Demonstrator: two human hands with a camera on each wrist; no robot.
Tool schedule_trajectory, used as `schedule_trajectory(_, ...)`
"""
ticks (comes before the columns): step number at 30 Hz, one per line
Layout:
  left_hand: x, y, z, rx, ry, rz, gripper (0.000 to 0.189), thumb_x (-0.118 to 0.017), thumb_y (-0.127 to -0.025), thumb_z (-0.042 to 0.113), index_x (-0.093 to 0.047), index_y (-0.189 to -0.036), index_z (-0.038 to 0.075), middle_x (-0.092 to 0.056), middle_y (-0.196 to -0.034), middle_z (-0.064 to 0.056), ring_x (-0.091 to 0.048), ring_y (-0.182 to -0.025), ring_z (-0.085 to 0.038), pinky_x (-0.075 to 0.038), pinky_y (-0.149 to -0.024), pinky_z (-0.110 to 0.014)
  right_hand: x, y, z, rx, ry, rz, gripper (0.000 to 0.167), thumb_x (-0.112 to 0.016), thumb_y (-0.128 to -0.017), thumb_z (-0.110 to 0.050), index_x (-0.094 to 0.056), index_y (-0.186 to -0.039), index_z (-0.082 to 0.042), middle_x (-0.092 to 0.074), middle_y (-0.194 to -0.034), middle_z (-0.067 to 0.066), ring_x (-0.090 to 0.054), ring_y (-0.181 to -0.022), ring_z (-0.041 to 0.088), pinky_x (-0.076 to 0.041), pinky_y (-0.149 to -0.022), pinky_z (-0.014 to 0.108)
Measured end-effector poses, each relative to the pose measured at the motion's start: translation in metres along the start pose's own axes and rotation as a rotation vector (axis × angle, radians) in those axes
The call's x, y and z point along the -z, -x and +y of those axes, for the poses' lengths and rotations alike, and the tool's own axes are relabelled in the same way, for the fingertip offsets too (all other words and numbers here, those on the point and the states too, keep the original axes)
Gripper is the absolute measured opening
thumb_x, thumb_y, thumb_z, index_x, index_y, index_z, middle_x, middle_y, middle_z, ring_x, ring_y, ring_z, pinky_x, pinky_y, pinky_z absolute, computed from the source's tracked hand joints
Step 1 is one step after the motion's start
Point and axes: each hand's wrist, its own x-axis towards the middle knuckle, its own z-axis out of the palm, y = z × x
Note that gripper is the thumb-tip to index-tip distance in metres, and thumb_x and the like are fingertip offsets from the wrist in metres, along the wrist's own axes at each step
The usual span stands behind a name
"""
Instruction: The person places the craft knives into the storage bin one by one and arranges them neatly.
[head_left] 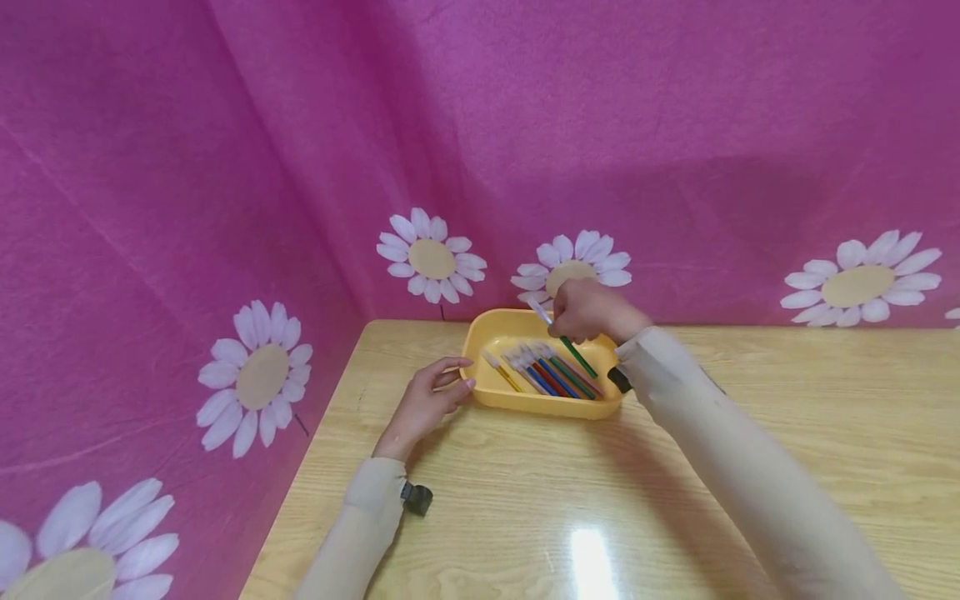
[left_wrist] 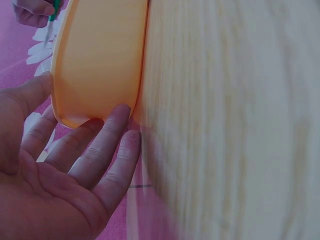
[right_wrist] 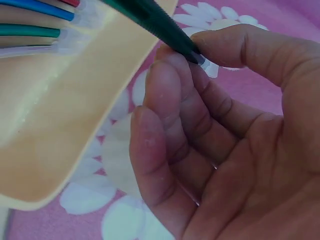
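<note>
A yellow plastic tray (head_left: 551, 406) stands on the table near the curtain. In it several slim coloured pens (head_left: 551, 373) with clear caps lie side by side: yellow, blue, red, green and pale ones. My left hand (head_left: 425, 404) touches the tray's left end, thumb at the rim and fingers against the outer wall. Above the tray's back right part, my right hand (head_left: 587, 308) pinches a green pen (right_wrist: 145, 20) between thumb and fingertips. This pen slants, its clear end up and to the left, its green end over the tray.
A light wood table (head_left: 480, 492) extends to the front and right of the tray. Behind and to the left hangs a pink curtain (head_left: 637, 100) with large white daisies. The table's left edge runs close to my left arm.
</note>
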Motion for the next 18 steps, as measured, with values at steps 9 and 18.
schedule_trajectory(9, 0.000, -0.002, -0.001, 0.013, 0.001, 0.000, 0.039, -0.070, -0.101, 0.025, -0.064, -0.139, 0.016, -0.063, -0.148, -0.015, -0.074, -0.119, -0.030, -0.061, -0.098, -0.048, -0.012, -0.017, 0.006, -0.047, -0.063, -0.061, 0.019, -0.067, -0.088, -0.015, -0.067, -0.071, -0.006, -0.065, -0.062, 0.002, -0.059, -0.057, 0.012, -0.054, -0.053, 0.027)
schedule_trajectory(18, 0.001, -0.001, 0.000, 0.013, -0.005, 0.007, 0.039, -0.070, -0.101, 0.025, -0.065, -0.138, 0.016, -0.063, -0.148, -0.015, -0.073, -0.120, -0.029, -0.061, -0.097, -0.048, -0.024, -0.030, 0.011, -0.098, -0.097, -0.119, 0.017, -0.069, -0.087, -0.015, -0.067, -0.072, -0.006, -0.062, -0.059, 0.000, -0.058, -0.054, 0.011, -0.055, -0.053, 0.027)
